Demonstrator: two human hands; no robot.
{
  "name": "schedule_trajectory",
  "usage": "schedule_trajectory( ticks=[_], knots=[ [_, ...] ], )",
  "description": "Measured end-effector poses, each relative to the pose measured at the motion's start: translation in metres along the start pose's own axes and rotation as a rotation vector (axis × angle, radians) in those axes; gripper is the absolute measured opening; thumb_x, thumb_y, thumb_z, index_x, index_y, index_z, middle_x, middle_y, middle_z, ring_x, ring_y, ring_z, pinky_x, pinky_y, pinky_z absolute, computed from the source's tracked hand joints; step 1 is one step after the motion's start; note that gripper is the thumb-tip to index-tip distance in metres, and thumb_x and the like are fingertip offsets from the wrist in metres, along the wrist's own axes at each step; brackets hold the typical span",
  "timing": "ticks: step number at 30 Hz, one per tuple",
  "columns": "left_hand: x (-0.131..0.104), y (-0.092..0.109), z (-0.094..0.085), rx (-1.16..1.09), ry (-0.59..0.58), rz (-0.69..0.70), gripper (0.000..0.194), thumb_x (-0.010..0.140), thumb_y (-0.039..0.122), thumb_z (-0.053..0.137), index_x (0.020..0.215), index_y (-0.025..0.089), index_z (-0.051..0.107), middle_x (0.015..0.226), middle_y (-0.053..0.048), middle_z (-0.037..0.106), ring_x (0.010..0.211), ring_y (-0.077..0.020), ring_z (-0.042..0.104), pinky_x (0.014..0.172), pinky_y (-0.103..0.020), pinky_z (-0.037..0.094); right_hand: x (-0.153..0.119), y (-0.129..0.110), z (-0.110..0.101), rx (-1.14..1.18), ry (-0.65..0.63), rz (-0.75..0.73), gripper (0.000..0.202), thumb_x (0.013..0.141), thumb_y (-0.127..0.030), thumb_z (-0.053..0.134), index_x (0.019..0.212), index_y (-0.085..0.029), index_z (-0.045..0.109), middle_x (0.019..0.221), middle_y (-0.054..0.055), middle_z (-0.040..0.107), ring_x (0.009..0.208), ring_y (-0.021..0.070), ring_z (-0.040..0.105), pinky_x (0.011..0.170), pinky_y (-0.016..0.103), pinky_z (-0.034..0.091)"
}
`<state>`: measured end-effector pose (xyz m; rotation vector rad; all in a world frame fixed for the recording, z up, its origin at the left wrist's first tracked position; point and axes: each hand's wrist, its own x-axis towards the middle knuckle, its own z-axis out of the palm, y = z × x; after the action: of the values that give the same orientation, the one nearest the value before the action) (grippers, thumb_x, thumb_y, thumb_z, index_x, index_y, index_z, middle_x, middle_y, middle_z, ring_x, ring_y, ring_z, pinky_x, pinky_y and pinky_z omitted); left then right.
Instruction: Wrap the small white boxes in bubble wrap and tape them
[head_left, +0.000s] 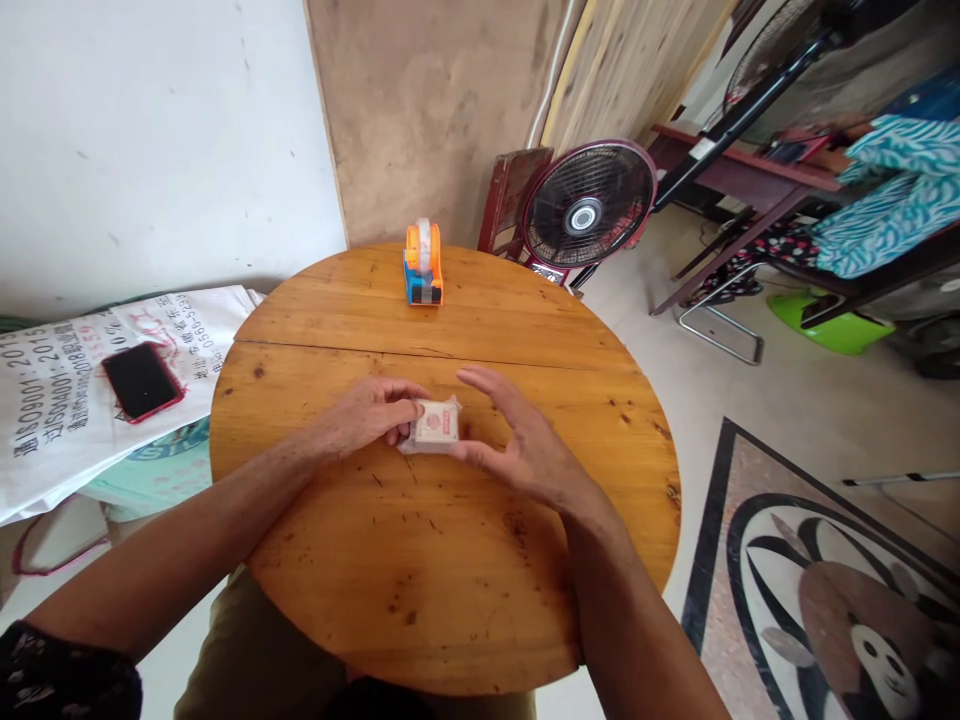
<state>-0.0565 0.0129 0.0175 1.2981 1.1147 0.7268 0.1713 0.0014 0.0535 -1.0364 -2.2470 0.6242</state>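
A small white box (437, 424) with red print and a loose clear wrap is at the middle of the round wooden table (465, 590). My left hand (382, 412) grips its left side, thumb on top and fingers curled at the edge. On the other side is my right hand (517, 440), its fingers spread and the index finger raised. The right thumb tip is close to the box's lower right corner; whether it touches is unclear. Toward the far edge stands an orange and blue tape dispenser (424, 265) with a roll of clear tape.
A dark phone in a red case (142, 382) lies on white printed sacks (60, 400) at the left. White and wooden walls rise behind the table. Beyond its far right edge are a chair (514, 195) and a fan (585, 215). Further right, a person in patterned clothes (892, 200) sits.
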Motion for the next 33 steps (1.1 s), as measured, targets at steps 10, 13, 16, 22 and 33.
schedule_trajectory(
  ticks=[10,13,16,22,33],
  knots=[
    [-0.003,0.008,0.001,-0.063,0.026,0.037,0.043,0.077,0.031,0.063,0.114,0.009,0.062,0.059,0.004,0.059,0.045,-0.007,0.045,0.045,-0.021,0.034,0.005,0.011,0.031,-0.054,-0.054,0.027,0.072,0.077,-0.022,0.07,0.143,-0.022,0.043,0.132,0.013,0.062,0.119,0.0293,0.059,0.102,0.047,0.043],
    [-0.002,0.009,0.002,-0.109,0.073,0.043,0.04,0.075,0.027,0.065,0.111,0.011,0.061,0.06,0.005,0.058,0.044,-0.0062,0.043,0.044,-0.02,0.032,0.006,0.011,0.032,-0.075,-0.042,0.03,0.071,0.077,-0.023,0.07,0.143,-0.023,0.043,0.133,0.013,0.062,0.119,0.0294,0.059,0.101,0.047,0.044],
    [-0.002,0.011,0.003,-0.094,0.1,0.019,0.039,0.074,0.026,0.066,0.11,0.011,0.062,0.067,0.003,0.062,0.047,-0.006,0.046,0.045,-0.02,0.033,0.007,0.013,0.034,-0.093,-0.059,0.022,0.07,0.077,-0.022,0.069,0.142,-0.022,0.044,0.131,0.013,0.064,0.116,0.0286,0.06,0.1,0.046,0.044],
    [0.0,0.01,0.003,-0.101,0.079,0.02,0.042,0.074,0.027,0.066,0.113,0.012,0.06,0.079,0.0,0.065,0.052,-0.006,0.05,0.05,-0.022,0.04,0.008,0.015,0.034,-0.142,-0.05,0.011,0.069,0.077,-0.024,0.069,0.142,-0.02,0.046,0.124,0.014,0.068,0.106,0.0279,0.065,0.094,0.044,0.047],
    [0.001,0.007,0.0,-0.224,0.105,0.064,0.041,0.066,0.027,0.065,0.105,0.014,0.062,0.073,0.001,0.065,0.045,-0.0057,0.046,0.041,-0.02,0.03,0.004,0.011,0.028,-0.051,-0.057,-0.016,0.067,0.083,-0.041,0.067,0.142,-0.018,0.044,0.143,0.018,0.052,0.131,0.0314,0.051,0.105,0.051,0.041]
  ],
)
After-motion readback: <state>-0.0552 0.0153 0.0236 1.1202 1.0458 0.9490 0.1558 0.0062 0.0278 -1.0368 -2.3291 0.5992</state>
